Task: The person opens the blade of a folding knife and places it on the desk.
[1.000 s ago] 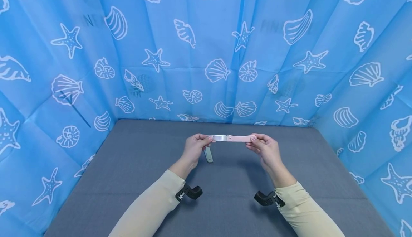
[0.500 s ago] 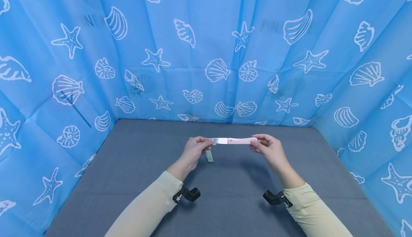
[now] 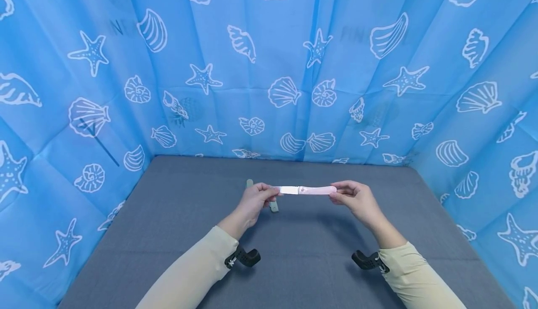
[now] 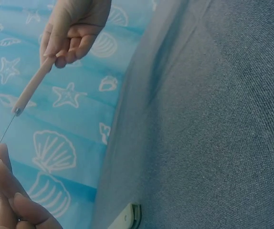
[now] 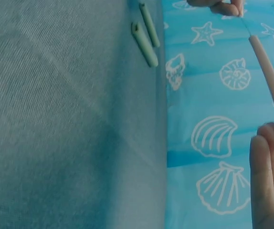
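Note:
A folding knife with a pale pink handle is stretched level between the two hands above the table, its blade swung out. The left hand pinches the blade's far end between thumb and fingers, hiding the tip. At the other side, the right hand pinches the butt of the handle. In the left wrist view the blade appears edge-on as a thin line. Below and behind the left hand lie two green pieces side by side; they look like folded knives, partly hidden in the head view.
A grey cloth-covered table lies beneath the hands. Blue curtains with white shell and starfish prints stand at its back and sides. Black mounts are strapped at both wrists.
Both hands have lowered slightly with the pink knife, and the right hand has shifted rightward. The blade now looks brighter. One green piece behind the left hand has come into view.

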A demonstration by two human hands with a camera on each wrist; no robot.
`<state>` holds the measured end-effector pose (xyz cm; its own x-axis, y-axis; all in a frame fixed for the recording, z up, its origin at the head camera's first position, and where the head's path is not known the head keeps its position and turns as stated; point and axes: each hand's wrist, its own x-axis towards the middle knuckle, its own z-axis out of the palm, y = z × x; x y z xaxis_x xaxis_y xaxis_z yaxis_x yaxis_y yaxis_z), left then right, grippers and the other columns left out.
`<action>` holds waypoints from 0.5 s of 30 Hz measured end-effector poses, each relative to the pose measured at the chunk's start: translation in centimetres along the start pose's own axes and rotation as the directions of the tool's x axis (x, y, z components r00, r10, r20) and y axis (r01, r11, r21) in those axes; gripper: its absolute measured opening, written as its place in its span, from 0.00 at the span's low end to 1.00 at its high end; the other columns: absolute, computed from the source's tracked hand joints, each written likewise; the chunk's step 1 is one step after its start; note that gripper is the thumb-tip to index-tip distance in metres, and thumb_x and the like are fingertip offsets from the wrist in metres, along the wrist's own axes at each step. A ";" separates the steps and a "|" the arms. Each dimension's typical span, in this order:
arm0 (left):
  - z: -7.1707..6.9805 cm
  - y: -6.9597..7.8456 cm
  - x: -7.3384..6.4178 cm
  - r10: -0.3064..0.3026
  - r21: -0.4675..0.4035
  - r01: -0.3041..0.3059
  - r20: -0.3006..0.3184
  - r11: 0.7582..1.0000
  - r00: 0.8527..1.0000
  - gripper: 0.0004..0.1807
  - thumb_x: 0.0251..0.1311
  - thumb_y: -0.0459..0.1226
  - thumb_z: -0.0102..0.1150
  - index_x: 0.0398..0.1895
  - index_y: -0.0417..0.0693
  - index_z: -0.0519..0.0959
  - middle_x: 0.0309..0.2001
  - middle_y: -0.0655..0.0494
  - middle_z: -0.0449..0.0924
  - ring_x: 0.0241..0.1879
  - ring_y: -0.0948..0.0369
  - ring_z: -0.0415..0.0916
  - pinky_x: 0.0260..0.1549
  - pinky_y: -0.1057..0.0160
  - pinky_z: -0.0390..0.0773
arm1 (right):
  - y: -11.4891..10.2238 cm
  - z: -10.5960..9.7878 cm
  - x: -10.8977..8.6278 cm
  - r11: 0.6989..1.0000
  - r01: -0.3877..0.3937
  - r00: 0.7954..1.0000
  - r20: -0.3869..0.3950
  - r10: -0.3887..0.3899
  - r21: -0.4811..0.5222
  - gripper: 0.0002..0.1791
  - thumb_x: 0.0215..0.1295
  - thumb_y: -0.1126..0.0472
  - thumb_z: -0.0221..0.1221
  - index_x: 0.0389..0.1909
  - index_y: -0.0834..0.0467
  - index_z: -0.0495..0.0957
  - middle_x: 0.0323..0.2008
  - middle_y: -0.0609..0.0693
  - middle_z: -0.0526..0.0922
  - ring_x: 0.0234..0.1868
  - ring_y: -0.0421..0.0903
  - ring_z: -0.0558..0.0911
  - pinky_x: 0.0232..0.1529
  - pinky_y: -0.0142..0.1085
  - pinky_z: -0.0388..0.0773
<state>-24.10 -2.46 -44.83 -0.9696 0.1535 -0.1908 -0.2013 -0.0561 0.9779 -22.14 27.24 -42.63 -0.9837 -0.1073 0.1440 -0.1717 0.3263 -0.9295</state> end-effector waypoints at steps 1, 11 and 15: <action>0.0 -0.1 0.0 -0.001 -0.002 0.001 0.005 1.000 1.000 0.10 0.64 0.43 0.67 0.36 0.45 0.81 0.35 0.51 0.88 0.34 0.54 0.75 0.39 0.56 0.72 | 0.0 -0.1 0.0 1.000 0.000 1.000 0.001 0.000 -0.008 0.18 0.64 0.69 0.66 0.52 0.73 0.78 0.40 0.64 0.86 0.36 0.39 0.87 0.39 0.36 0.84; -0.4 -1.0 0.2 0.051 0.041 -0.054 0.062 0.998 0.997 0.11 0.64 0.44 0.67 0.37 0.45 0.80 0.37 0.54 0.88 0.38 0.51 0.78 0.40 0.54 0.73 | 0.6 -0.5 -0.3 0.994 -0.021 0.998 0.054 0.016 0.110 0.19 0.64 0.72 0.64 0.51 0.80 0.75 0.37 0.58 0.88 0.35 0.40 0.88 0.39 0.38 0.84; -0.5 -1.1 0.2 0.090 0.108 -0.101 0.103 0.989 0.991 0.12 0.65 0.44 0.66 0.38 0.44 0.79 0.38 0.50 0.88 0.44 0.42 0.77 0.35 0.58 0.69 | 0.7 -0.8 -0.5 0.991 -0.058 0.996 0.079 0.048 0.121 0.20 0.65 0.71 0.64 0.52 0.79 0.74 0.38 0.56 0.88 0.36 0.41 0.88 0.41 0.40 0.84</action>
<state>-24.16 -2.89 -45.95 -0.9643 0.2482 -0.0923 -0.0860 0.0360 0.9956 -21.84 28.29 -43.03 -0.9837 -0.1651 0.0719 -0.1071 0.2157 -0.9706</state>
